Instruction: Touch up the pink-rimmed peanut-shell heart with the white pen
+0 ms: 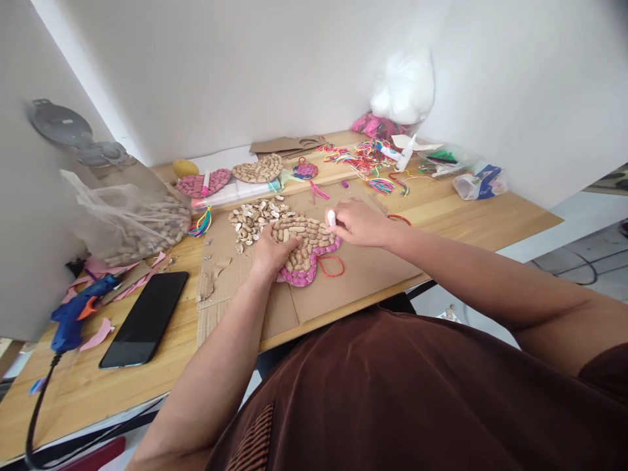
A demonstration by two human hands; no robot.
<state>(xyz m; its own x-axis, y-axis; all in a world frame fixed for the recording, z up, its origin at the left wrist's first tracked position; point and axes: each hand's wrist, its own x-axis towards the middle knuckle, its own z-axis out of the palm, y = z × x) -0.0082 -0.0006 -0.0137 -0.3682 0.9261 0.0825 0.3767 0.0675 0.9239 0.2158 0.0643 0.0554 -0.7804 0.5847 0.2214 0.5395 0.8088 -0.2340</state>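
Observation:
A heart-shaped piece covered in peanut shells (300,237) lies on the cardboard in front of me. Its near and right edges are coloured pink-purple, while the shells in the middle stay tan. My left hand (271,252) grips the left side of the heart, thumb on top. In my right hand (356,222) is a white marker (331,218), pinched at the heart's right edge; its tip is hidden. A red cord loop (331,267) sticks out from the near side. Beyond my right hand lies a small purple cap (345,184).
Loose peanut shells (255,219) are piled behind the heart. A phone (144,320) and a blue glue gun (81,311) lie left, near a bag of peanuts (142,229). Pink and tan shell pieces (258,169), coloured strings (366,157) and a glue bottle (406,154) sit further back.

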